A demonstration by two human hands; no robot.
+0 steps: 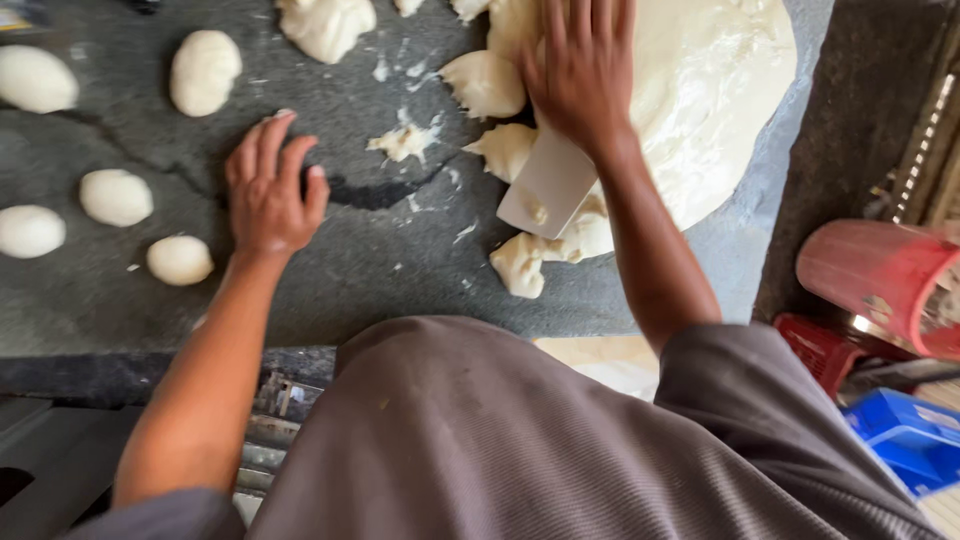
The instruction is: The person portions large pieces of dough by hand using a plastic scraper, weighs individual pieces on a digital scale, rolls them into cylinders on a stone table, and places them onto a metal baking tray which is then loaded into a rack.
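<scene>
My right hand (580, 75) reaches, blurred, over a large flattened mass of white dough (710, 90), fingers stretched forward. A white plastic scraper (548, 190) sticks out from under its palm and looks pinned there; its upper end is hidden by the hand. Torn dough pieces (487, 84) lie around the scraper at the mass's edge. My left hand (268, 190) rests palm down on the dark stone slab (380, 270), fingers spread and holding nothing. Rounded dough balls (180, 260) lie just left of it.
More dough balls (205, 70) sit at the far left of the slab, and another lump (325, 25) at the top. A red plastic container (885, 285) and a blue box (905, 435) stand at the right, beyond the slab's edge. My grey shirt fills the bottom.
</scene>
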